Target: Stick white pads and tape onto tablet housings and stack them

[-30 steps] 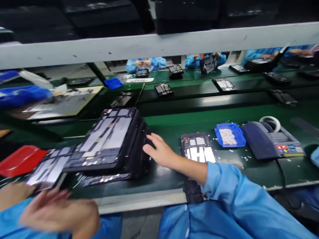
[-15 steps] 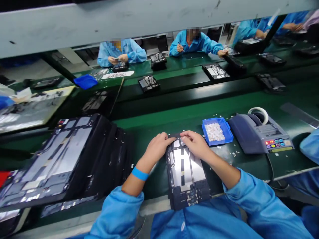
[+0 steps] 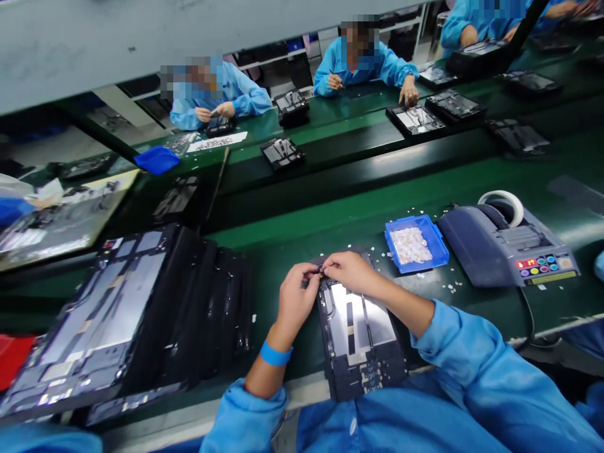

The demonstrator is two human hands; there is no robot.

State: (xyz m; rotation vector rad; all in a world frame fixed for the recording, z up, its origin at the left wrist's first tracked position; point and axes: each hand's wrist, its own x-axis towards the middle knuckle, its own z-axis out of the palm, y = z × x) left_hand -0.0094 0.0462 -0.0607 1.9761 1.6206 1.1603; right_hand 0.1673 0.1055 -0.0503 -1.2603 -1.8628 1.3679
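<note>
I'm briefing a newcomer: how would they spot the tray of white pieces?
On the green bench, find the gray machine with a red display at the right. Just left of it, past the person's right hand, sits a blue tray. Its heap of small white pieces sets it apart from the blue bin farther off at left.

A black device (image 3: 340, 327) lies opened at the bench edge (image 3: 306, 391); silvery inside.

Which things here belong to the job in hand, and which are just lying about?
Belonging, it seems:
device, left hand and right hand at its far end
perhaps white bits and stack, no hand seen on either

Probably just lying about:
tape dispenser, lit but untouched
red item, partly out of view
</note>
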